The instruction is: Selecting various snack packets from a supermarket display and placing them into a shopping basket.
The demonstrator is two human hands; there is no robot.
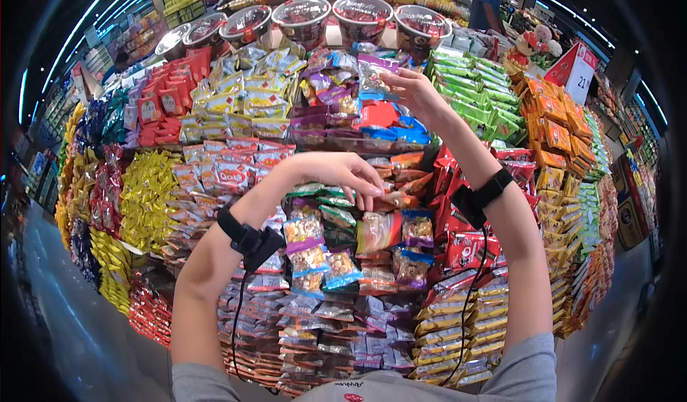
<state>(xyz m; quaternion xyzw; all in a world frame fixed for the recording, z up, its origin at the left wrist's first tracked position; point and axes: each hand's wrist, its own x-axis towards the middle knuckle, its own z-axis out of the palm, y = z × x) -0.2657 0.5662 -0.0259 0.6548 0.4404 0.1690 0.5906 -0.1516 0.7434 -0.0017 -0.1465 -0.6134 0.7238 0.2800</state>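
My right hand (416, 91) pinches a small nut packet (373, 74) with a purple top and blue bottom edge. It holds the packet over a bin section of purple and blue packets at the back of the display. My left hand (349, 174), its fingers loosely bent and with nothing in them, hangs over green and orange packets (405, 184). Nearer to me, several similar mixed-nut packets (306, 259) lie on top of other snacks. A red packet (378, 114) sits just below the held one.
Clear-lidded tubs (360, 21) line the back edge. Green packets (472, 88) and orange packets (558, 133) are stacked to the right, yellow-and-white packets (263, 93) to the left. A price sign (578, 74) stands at the right. Beyond it is another person (485, 4). Cables hang from my wrist straps.
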